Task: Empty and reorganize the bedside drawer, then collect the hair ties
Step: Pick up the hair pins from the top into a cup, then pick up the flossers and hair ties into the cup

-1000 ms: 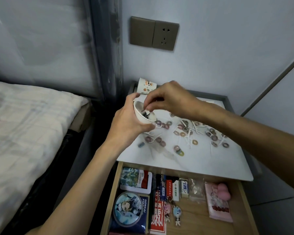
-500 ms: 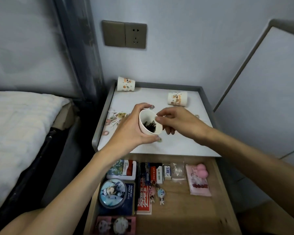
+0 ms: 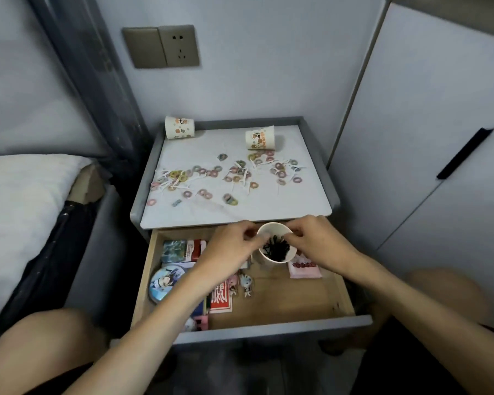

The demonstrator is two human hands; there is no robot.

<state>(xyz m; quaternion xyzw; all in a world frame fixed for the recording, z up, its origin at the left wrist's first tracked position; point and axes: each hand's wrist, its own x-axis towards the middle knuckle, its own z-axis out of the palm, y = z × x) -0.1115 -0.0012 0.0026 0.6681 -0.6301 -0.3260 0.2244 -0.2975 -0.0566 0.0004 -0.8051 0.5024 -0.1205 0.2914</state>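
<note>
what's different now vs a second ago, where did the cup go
The cup has come from above the tabletop toward the person and is now held over the open drawer. The left hand holds it as before; the right hand, earlier reaching into it, now pinches its rim. The coloured hair ties, two tipped cups and the drawer contents stayed put.

The left hand [image 3: 226,252] covers some boxes in the drawer [image 3: 283,327]; dark contents of the cup [image 3: 268,259] are too blurred to tell
</note>
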